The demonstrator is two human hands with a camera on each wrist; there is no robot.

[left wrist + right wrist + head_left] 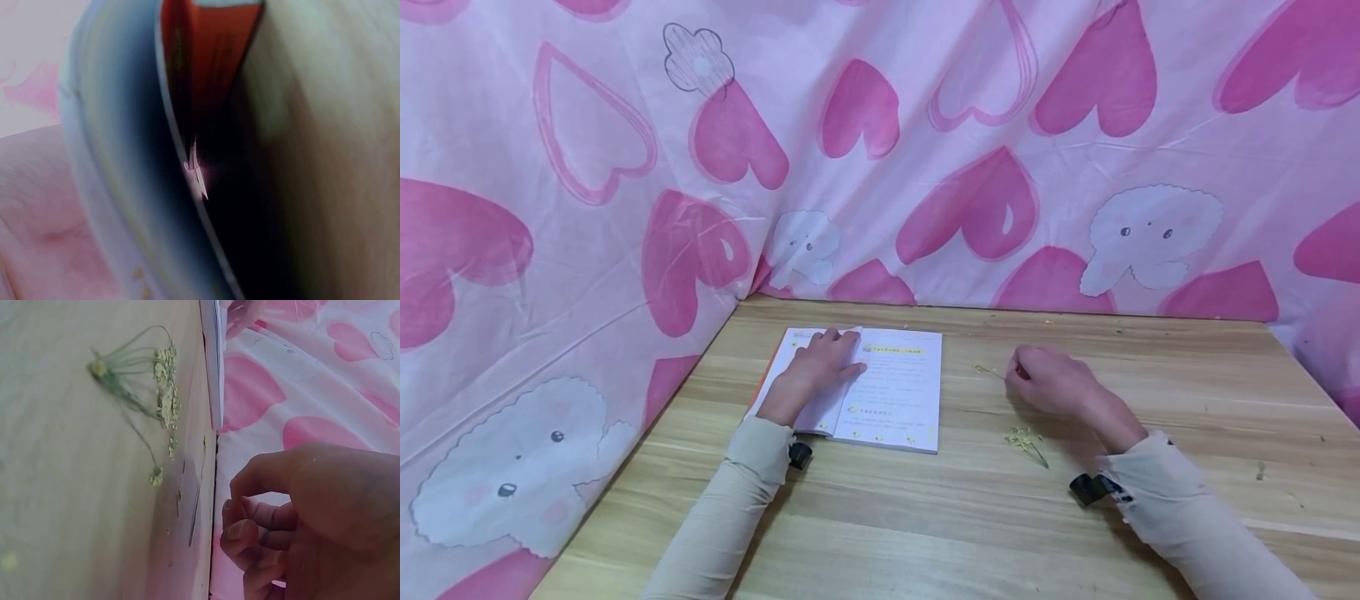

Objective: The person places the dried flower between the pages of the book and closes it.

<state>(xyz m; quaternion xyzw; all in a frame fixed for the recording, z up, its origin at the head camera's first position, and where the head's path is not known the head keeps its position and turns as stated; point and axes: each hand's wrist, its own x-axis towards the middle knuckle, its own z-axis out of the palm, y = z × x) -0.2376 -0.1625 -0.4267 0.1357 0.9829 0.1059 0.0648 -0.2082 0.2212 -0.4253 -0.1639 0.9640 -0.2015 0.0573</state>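
Observation:
An open booklet with printed white pages lies on the table. My left hand rests on its left page, fingers stretched toward the top and thumb across the fold. Close in the left wrist view are a curved page and an orange part of the book. My right hand is right of the booklet, fingers curled in and thumb tip near the index finger, with nothing visible between them. Beside it lies a thin dried flower stem. Nearer me is a branching sprig of small pale yellow flowers.
The wooden table carries small plant crumbs at the right. A pink curtain with hearts hangs along the table's back and left edges. Dark wrist mounts sit at both sleeves.

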